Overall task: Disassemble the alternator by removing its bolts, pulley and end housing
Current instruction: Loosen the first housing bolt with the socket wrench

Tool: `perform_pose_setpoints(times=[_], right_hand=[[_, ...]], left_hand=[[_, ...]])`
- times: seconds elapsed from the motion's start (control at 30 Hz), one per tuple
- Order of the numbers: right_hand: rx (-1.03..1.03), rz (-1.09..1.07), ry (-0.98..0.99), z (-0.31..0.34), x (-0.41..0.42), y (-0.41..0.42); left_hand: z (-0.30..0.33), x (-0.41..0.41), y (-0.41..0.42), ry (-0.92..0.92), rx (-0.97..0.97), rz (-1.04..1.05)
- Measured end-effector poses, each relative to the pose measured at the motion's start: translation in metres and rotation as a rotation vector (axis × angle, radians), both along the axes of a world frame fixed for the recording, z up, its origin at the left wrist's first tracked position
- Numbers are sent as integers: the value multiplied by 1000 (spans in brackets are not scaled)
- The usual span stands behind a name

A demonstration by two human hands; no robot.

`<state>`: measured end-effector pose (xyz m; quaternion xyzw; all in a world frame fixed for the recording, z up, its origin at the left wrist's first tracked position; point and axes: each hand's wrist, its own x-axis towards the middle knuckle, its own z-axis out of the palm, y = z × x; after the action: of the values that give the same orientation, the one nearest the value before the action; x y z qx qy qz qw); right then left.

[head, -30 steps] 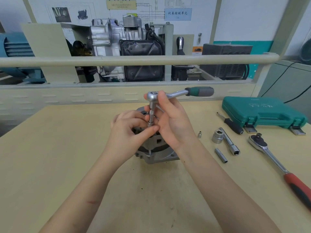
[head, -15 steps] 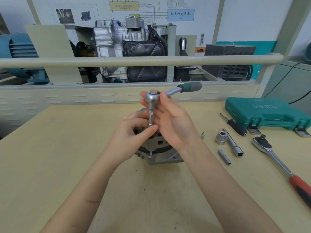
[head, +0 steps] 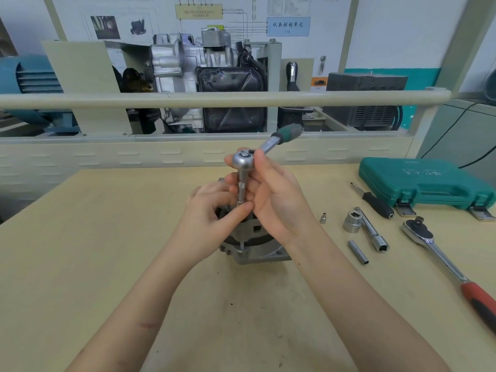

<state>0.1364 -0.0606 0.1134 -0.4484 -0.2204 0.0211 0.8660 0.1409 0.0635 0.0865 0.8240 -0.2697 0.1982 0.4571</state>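
I see the alternator (head: 252,245) standing on the desk (head: 107,237) right under both hands, so a bolt can be worked from above. My right hand (head: 273,202) wraps its fingers around the head of the small ratchet (head: 243,162), whose green handle angles up and away, while my left hand (head: 212,221) pinches the lower end of the ratchet's extension, I judge to keep it seated straight. Right of the alternator lie loose sockets (head: 351,224), a red-handled ratchet (head: 440,253) and a green case (head: 426,183).
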Motion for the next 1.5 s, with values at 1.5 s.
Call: perform_pose_setpoints(times=[1.5], right_hand=[[-2038, -178, -809, 114, 12, -23]], left_hand=[[6, 9, -7, -118, 536, 333]])
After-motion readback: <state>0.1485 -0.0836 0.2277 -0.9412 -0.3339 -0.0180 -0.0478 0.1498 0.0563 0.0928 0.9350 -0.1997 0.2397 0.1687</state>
